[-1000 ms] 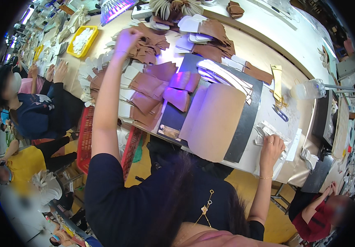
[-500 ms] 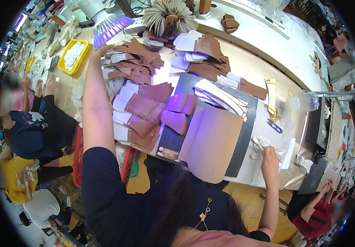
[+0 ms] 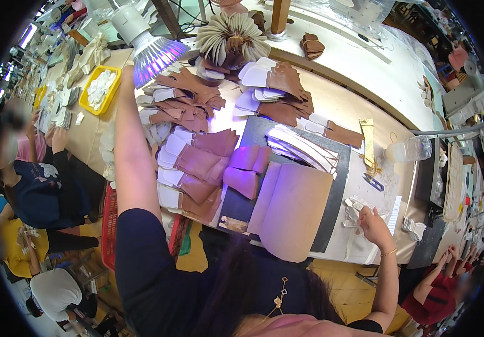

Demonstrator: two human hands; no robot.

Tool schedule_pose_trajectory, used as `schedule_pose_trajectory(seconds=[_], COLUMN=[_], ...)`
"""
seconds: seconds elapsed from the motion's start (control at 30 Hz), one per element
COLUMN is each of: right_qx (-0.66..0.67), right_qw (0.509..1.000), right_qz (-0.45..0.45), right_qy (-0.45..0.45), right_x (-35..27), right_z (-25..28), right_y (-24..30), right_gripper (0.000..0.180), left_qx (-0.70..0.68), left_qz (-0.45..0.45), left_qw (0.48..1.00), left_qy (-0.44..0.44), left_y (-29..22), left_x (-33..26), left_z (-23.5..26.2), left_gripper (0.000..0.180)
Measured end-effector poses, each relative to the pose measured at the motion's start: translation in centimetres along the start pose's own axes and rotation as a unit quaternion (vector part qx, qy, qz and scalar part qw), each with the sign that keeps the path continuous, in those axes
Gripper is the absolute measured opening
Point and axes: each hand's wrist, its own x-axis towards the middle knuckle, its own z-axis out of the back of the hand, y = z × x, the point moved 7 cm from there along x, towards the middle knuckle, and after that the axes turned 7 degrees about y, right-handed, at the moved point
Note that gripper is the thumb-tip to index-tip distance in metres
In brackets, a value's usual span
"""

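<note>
My left arm reaches far forward, and my left hand [image 3: 128,73] is beside the lit bulb lamp [image 3: 158,56], which hides its fingers. My right hand [image 3: 372,223] is over a small pile of crumpled white pieces [image 3: 352,211] on the right of the table. Its fingers are bent together at the pile, and what is between them cannot be made out. Brown pieces with white ends [image 3: 188,163] lie in overlapping rows left of centre. Two or three brown pieces [image 3: 241,181] lie under purple light on a dark board [image 3: 332,224], beside a curved beige sheet [image 3: 295,208].
Curved white strips [image 3: 301,147] lie on the board's far part. To the right are blue thread snips [image 3: 373,182], a yellow strip [image 3: 367,140] and a clear plastic bottle [image 3: 409,149]. A yellow tray [image 3: 115,92] holds white pieces at far left. A red basket [image 3: 109,224] stands below the table edge.
My right hand has shifted slightly right and turned over the white pieces. The lamp looks lower and covers more of my left hand. The whole view has shifted a little.
</note>
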Motion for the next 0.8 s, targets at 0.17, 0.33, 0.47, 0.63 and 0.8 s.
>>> schedule_pose_trajectory(seconds=[0.17,0.33,0.47,0.63,0.8], right_qx=[0.078,0.138,0.216,0.313,0.418], right_qw=[0.996,0.987,0.97,0.938,0.884], right_qz=[-0.046,-0.06,-0.01,0.03,0.027], right_qy=[0.014,-0.058,-0.108,-0.146,-0.206], right_x=[-0.1,-1.3,-2.7,-3.8,-6.5], right_z=[0.5,0.5,0.2,-0.4,0.2], right_y=[-0.9,-1.3,-1.4,-0.5,0.7], right_gripper=[0.011,0.012,0.013,0.011,0.006], left_qx=[-0.422,-0.404,-0.334,-0.415,-0.518], left_qz=[-0.128,-0.219,-0.216,-0.466,-0.324], left_qw=[0.896,0.888,0.916,0.737,0.683], left_qy=[0.044,-0.007,-0.057,0.26,0.401], left_y=[-2.0,-4.1,-7.1,-17.7,-22.3], left_x=[-6.4,-22.8,-35.7,-47.4,-50.5], left_z=[2.3,4.8,5.5,-2.3,-14.1], left_gripper=[0.026,0.032,0.029,0.023,0.018])
